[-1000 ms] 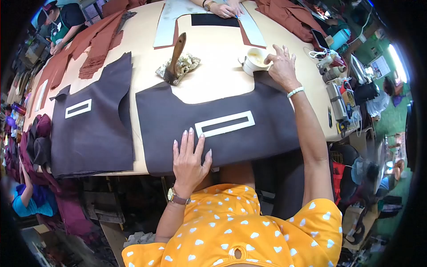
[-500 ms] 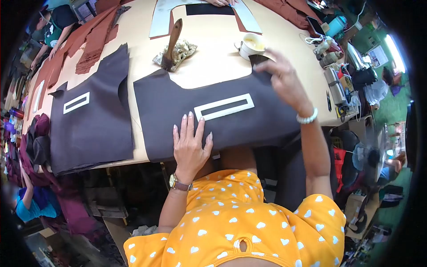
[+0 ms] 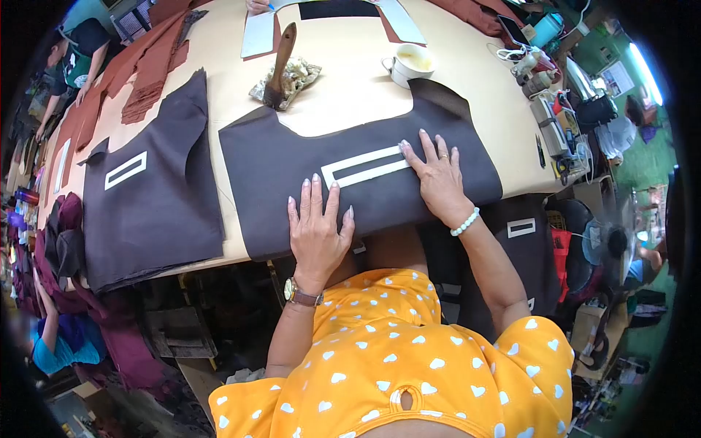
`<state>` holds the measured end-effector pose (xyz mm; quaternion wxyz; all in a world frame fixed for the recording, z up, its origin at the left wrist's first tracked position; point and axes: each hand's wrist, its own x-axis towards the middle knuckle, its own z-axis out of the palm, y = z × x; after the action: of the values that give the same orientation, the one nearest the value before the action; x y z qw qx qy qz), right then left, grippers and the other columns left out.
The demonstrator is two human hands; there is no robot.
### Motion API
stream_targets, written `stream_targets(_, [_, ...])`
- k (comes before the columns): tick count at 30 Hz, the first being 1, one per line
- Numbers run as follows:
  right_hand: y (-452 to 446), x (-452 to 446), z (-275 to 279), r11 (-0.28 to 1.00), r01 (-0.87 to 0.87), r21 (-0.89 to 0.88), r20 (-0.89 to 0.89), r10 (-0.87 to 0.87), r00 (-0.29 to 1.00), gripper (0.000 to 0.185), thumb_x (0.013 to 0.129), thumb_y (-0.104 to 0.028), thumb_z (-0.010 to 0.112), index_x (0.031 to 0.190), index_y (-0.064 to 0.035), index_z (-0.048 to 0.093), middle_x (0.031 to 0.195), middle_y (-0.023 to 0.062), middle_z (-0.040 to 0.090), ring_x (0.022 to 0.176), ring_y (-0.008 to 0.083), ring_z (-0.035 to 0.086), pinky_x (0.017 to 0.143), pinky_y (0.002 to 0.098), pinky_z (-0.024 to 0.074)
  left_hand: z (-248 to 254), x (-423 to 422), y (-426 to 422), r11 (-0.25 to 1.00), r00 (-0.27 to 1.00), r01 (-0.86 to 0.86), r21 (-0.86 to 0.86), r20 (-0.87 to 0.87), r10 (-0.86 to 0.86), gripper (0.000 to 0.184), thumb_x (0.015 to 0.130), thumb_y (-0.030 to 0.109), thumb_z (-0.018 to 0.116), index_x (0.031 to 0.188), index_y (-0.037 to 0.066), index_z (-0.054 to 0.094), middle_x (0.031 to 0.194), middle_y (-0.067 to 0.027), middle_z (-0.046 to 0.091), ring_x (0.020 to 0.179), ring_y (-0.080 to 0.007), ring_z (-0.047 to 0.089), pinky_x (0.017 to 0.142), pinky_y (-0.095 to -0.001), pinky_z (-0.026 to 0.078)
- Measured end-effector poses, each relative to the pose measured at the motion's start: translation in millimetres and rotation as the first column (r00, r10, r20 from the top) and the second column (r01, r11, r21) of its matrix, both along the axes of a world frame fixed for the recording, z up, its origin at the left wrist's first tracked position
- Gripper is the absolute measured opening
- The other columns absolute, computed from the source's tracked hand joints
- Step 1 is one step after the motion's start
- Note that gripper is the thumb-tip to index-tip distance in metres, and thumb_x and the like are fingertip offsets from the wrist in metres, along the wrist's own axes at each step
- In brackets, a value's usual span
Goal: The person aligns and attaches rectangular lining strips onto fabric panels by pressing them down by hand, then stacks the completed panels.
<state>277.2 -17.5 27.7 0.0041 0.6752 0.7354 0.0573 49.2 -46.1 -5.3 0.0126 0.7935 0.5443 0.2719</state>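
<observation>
A dark brown fabric piece (image 3: 270,208) lies over the table's front edge, with a white rectangular frame-shaped strip (image 3: 328,174) on it. My left hand (image 3: 318,230) rests flat on the fabric, fingertips by the strip's lower left corner. With fingers spread, my right hand (image 3: 440,179) touches the strip's right end. Neither hand grips anything. Behind the fabric, a wooden-handled brush (image 3: 285,55) leans upright on a crumpled packet (image 3: 301,77). A white mug (image 3: 406,71) with pale yellowish contents stands close to the fabric's far right corner.
Left of me lies a stack of dark fabric (image 3: 153,226) topped by a similar white frame (image 3: 125,170). Reddish-brown cloth (image 3: 150,91) lies beyond. Bottles (image 3: 537,77) and a phone (image 3: 512,31) crowd the right edge. A co-worker's hand (image 3: 258,6) is at the far side.
My right hand has come down from near the mug onto the strip's right end. The fabric's far right corner now lies spread out. The left hand stays almost in place.
</observation>
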Motion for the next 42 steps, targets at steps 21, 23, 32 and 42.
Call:
stream_targets(21, [0,-18,5,0.996,-0.057,0.074,0.531,0.009,0.847,0.044,0.083,-0.019,0.050,0.125,-0.0057,0.051,0.144,0.0117,0.026,0.133,0.0343,0.022,0.108,0.0561,0.0139,-1,0,1,1.000,1.000,0.006,0.003,0.004,-0.006,0.045,0.083,0.027,0.056,0.123,0.009,0.054,0.132,-0.0197,0.045,0.125,-0.0340,0.041,0.101,-0.0524,0.030])
stream_targets(23, [4,-10,2,0.999,-0.039,0.036,0.533,0.014,0.846,0.050,0.084,-0.019,0.049,0.133,-0.0083,0.042,0.146,0.0110,0.022,0.135,0.0344,0.020,0.108,0.0561,0.0121,-1,0,1,1.000,1.000,0.006,0.001,0.003,-0.006,0.045,0.083,0.027,0.056,0.123,0.008,0.054,0.132,-0.0198,0.045,0.125,-0.0339,0.041,0.101,-0.0524,0.030])
stream_targets(32, [3,-5,9,0.997,-0.034,-0.070,0.607,0.069,0.792,0.061,0.087,-0.021,0.046,0.144,-0.0151,0.024,0.149,0.0095,0.016,0.136,0.0356,0.018,0.108,0.0568,0.0090,0,-1,1,1.000,1.000,0.011,-0.013,0.012,-0.011,0.047,0.084,0.027,0.056,0.126,0.007,0.051,0.133,-0.0190,0.045,0.125,-0.0332,0.040,0.103,-0.0516,0.028])
stream_targets(42, [-1,-26,3,0.994,-0.073,-0.082,0.541,0.106,0.835,0.063,0.086,-0.023,0.048,0.143,-0.0138,0.023,0.149,0.0104,0.018,0.135,0.0361,0.019,0.108,0.0564,0.0103,8,-25,-1,0.996,0.970,0.024,-0.082,0.243,-0.004,0.059,0.080,0.015,0.061,0.132,-0.001,0.038,0.132,-0.0201,0.045,0.124,-0.0355,0.041,0.104,-0.0442,0.030])
